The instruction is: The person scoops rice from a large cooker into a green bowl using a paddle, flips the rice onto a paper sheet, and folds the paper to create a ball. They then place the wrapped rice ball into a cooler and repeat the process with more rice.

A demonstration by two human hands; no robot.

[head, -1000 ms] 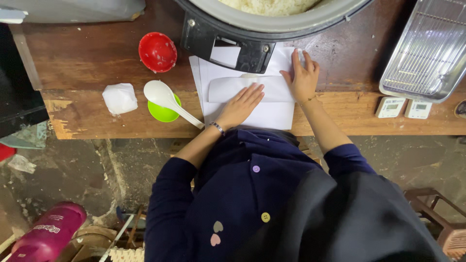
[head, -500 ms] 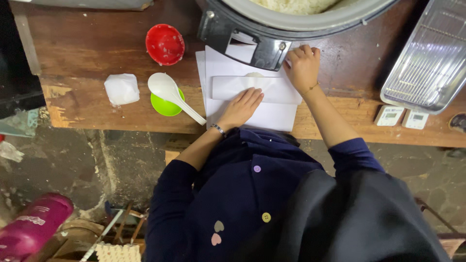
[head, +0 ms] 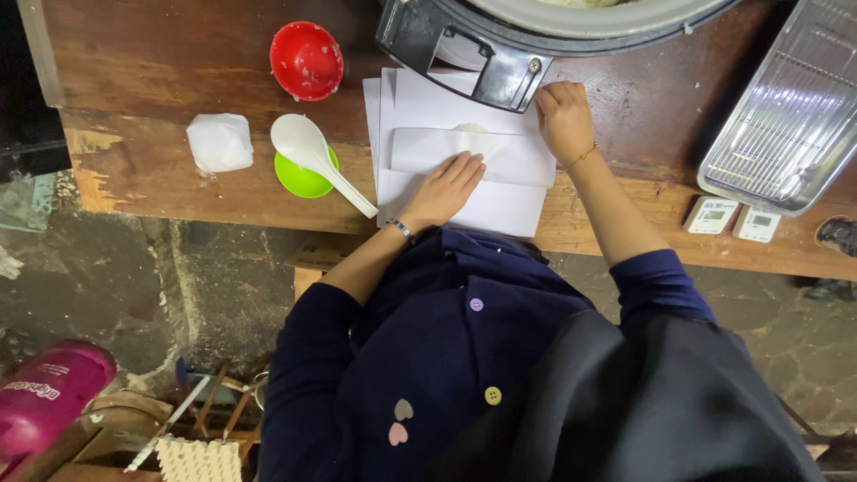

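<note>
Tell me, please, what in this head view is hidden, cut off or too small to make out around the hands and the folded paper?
- Contents of the folded paper: only a small pale lump shows; the fold covers the rest.
- Large pot: cut off by the top edge.
- Left hand palm and right hand fingertips: turned down, pressed on paper.
- Two small white devices: displays too small to tell.
- Metal tray: cut by the right edge.
</note>
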